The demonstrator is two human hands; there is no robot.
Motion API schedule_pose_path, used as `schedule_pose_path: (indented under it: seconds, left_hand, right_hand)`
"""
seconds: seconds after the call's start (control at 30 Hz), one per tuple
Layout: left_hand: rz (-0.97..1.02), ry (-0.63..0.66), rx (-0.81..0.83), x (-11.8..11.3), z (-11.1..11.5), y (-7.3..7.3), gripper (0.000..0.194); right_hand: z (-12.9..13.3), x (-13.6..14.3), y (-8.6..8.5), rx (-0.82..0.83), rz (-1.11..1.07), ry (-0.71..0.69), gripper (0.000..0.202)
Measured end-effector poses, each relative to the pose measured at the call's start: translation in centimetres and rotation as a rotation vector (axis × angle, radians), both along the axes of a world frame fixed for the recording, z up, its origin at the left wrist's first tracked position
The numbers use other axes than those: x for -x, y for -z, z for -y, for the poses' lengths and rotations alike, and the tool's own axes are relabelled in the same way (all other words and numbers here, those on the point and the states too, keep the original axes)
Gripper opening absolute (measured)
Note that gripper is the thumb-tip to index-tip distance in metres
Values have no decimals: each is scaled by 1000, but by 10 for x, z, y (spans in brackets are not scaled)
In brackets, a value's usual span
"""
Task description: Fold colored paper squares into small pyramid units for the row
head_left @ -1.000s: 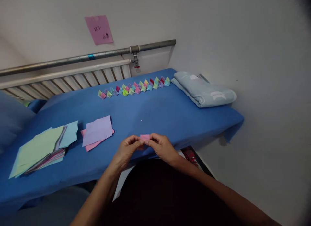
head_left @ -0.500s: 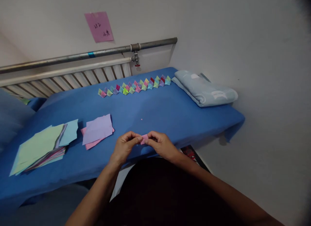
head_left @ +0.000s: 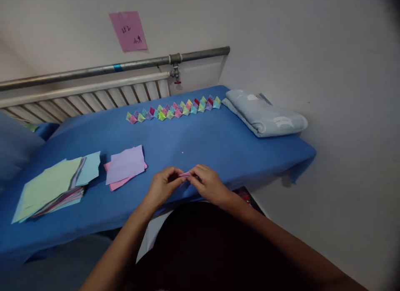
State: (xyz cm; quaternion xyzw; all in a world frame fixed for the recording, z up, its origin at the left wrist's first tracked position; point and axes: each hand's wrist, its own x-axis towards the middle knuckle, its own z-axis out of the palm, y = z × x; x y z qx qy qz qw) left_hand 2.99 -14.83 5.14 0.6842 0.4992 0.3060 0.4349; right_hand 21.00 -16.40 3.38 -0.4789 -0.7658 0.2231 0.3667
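Observation:
Between my two hands, over the near edge of the blue-covered table (head_left: 206,143), is a small folded piece of pink paper (head_left: 185,174). My left hand (head_left: 164,184) pinches its left end between thumb and fingers. On the right end, my right hand (head_left: 208,183) grips it the same way. The paper is seen nearly edge-on as a thin pointed strip, and my fingertips cover both its ends. Beyond my hands lies a tiny pink scrap (head_left: 182,152). To the left, a purple sheet (head_left: 126,164) rests on pink sheets (head_left: 120,184).
Rows of small folded paper pieces (head_left: 170,112) in many colours run along the back. A folded light-blue blanket (head_left: 265,114) sits at the right by the wall. A stack of coloured paper (head_left: 51,184) lies far left. Behind are a radiator (head_left: 125,95) and a pipe (head_left: 143,63).
The pink paper has turned from showing a flat squarish face to nearly edge-on. Both hands stay pinched on it and have shifted slightly. The view has moved a little.

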Motion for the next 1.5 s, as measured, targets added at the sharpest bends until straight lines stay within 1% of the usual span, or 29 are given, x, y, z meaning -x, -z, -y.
schedule_pose_path:
  seconds: [0.07,0.17,0.23,0.3,0.43,0.57,0.77,0.9,1.07,1.27,1.37,1.5]
  left_hand:
    - [-129,3,-231,-1,-2,4,12]
    - [-348,22,-567,-3,-3,13,15]
    - [-482,44,-714,-5,-2,19,21]
    - [-555,69,-774,-6,2,25,27]
    - [-591,118,-810,-6,14,33,29]
    - [-618,161,-883,-2,22,36,25]
    - [-551,159,-986,1,23,36,15]
    - [-536,133,-989,0,22,34,12]
    - [-548,132,-998,-1,22,32,12]
    - [-540,117,-943,-1,21,33,16]
    - [-540,84,-861,-1,21,34,19]
    - [-549,34,-726,-3,19,34,22]
  right_hand:
    - [-5,-2,3,-160,133,-22,20]
    - [-12,-4,8,-327,296,-40,24]
    - [-15,-6,11,-373,371,-51,27]
    - [-15,-7,15,-398,421,-66,30]
    - [-4,-11,21,-426,480,-110,30]
    - [8,-16,25,-394,476,-126,24]
    - [13,-19,28,-360,394,-113,21]
    - [13,-20,28,-325,371,-111,16]
    - [12,-22,27,-290,334,-105,21]
    - [9,-23,25,-231,305,-120,22]
    - [10,-21,22,-194,302,-89,25]
    - [8,-17,20,-168,305,-55,23]
